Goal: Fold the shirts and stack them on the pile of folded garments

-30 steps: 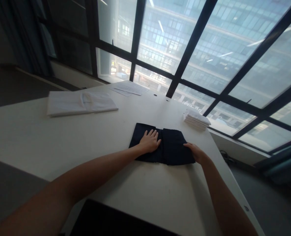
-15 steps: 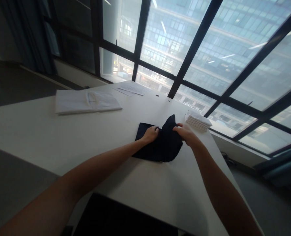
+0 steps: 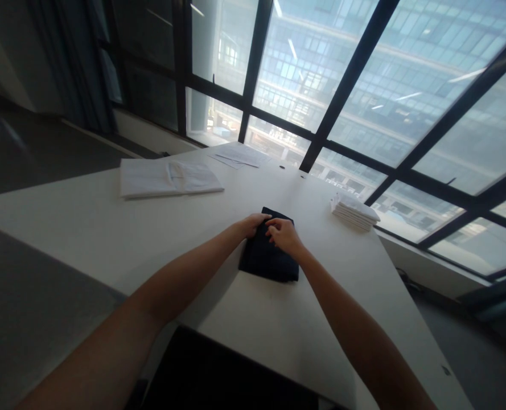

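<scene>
A dark navy cloth (image 3: 270, 259) lies folded into a compact rectangle on the white table (image 3: 167, 239). Whether it is a garment does not show. My left hand (image 3: 253, 224) is closed on its upper left edge, thumb on top and the other fingers partly hidden. Over the upper part of the cloth is my right hand (image 3: 284, 235), its fingers loosely bent and apart, with nothing visible between them. I cannot tell whether its fingertips touch the fabric.
A folded white cloth or bag with a strap (image 3: 167, 177) lies at the left. Paper sheets (image 3: 241, 155) rest near the far corner. At the right edge sits a stack of folded white cloths (image 3: 354, 212). Large windows (image 3: 299, 74) rise behind the table, and a black object (image 3: 222, 376) is at the near edge.
The right part of the cloth has been folded over to the left, making it narrower. My right hand has moved left, close to my left hand, and let go of the cloth.
</scene>
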`<state>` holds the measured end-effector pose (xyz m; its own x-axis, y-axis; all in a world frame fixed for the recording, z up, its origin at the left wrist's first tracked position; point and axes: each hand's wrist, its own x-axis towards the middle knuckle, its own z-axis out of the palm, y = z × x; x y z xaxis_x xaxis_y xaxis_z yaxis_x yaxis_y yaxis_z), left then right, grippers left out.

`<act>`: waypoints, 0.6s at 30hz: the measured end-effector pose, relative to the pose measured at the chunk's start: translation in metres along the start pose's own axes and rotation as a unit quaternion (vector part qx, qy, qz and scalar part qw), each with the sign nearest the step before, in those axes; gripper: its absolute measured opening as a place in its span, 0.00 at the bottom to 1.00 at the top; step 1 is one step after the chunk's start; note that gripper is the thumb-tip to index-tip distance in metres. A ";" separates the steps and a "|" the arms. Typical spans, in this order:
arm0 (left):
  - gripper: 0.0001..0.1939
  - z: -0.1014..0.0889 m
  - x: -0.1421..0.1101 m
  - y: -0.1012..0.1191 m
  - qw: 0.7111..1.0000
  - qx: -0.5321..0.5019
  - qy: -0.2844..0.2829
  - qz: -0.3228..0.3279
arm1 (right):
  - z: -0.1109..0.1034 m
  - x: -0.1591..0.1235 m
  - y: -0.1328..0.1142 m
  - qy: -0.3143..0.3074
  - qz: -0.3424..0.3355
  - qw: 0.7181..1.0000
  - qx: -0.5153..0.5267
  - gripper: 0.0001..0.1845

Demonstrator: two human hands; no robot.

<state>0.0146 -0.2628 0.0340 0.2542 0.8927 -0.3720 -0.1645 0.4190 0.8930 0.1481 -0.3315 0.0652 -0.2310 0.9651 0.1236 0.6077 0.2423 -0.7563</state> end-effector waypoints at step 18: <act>0.09 -0.010 -0.013 0.022 0.962 0.256 0.082 0.055 | 0.009 -0.026 0.099 0.127 -0.048 0.991 -0.007 0.39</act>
<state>-0.0018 -0.2636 0.0557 0.1007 0.9589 -0.2651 0.3191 0.2213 0.9215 0.2068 -0.3331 -0.0187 -0.0918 0.9309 0.3535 0.6028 0.3346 -0.7244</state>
